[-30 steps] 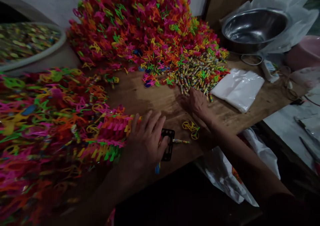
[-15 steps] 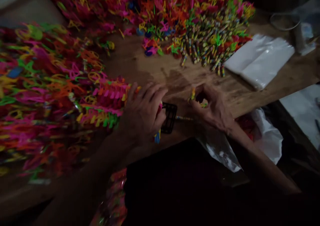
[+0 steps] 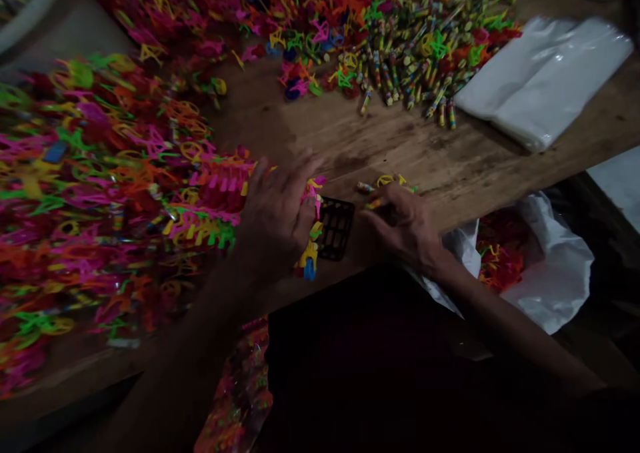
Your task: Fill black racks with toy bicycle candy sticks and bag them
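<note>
The left hand (image 3: 277,216) lies flat, fingers spread, on stacked coloured plastic toys (image 3: 215,203) beside a black grid (image 3: 336,228) — the right hand (image 3: 405,223) pinches a small wrapped stick (image 3: 375,204).

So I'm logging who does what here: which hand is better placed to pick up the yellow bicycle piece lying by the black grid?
Probably the right hand: its fingertips are beside the yellow bicycle piece. The left hand lies flat on the stacked pieces by the black grid.

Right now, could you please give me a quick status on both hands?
Left hand flat on stacked plastic toys beside black grid. Right hand pinching a small stick, yellow toy bicycle just beyond. Nothing between them.
</note>
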### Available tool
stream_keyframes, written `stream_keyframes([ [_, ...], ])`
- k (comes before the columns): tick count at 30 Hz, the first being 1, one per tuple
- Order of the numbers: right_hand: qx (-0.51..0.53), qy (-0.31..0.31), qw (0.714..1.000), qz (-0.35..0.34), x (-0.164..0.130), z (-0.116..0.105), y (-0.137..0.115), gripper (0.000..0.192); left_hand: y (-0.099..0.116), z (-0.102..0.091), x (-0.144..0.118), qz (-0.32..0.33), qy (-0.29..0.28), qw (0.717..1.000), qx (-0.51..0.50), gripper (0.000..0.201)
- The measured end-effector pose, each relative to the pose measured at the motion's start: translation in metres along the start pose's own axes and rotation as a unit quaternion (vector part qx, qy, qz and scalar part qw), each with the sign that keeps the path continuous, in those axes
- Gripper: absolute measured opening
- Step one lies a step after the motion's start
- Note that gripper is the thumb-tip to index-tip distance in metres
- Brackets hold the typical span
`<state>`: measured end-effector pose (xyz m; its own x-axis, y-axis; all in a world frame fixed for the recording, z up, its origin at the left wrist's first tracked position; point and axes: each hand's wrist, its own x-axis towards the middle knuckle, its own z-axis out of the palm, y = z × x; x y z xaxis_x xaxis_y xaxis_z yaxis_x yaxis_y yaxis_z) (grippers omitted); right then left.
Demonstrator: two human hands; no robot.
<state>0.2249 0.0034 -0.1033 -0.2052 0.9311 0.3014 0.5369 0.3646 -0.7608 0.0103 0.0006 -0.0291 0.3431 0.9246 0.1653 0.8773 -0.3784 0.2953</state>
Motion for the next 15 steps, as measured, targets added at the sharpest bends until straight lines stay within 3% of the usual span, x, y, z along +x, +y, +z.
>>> stream_keyframes([
  [2, 0.042, -0.012, 0.998, -0.044, -0.008, 0.006, -0.005, 0.009, -0.001, -0.001, 0.000, -0.002, -0.010, 1.000, -0.004, 0.048],
  [5, 0.051, -0.014, 0.998, -0.044, -0.018, 0.015, -0.008, 0.009, -0.003, -0.002, 0.000, 0.002, -0.016, 1.000, 0.003, 0.050],
  [10, -0.035, -0.060, 0.994, -0.087, -0.020, 0.011, 0.004, 0.013, -0.004, -0.001, 0.000, 0.001, -0.012, 1.000, 0.019, 0.050],
  [15, -0.175, -0.113, 0.975, -0.079, -0.028, 0.007, 0.006, 0.021, -0.003, 0.003, 0.000, 0.025, 0.032, 0.999, 0.006, 0.047],
])
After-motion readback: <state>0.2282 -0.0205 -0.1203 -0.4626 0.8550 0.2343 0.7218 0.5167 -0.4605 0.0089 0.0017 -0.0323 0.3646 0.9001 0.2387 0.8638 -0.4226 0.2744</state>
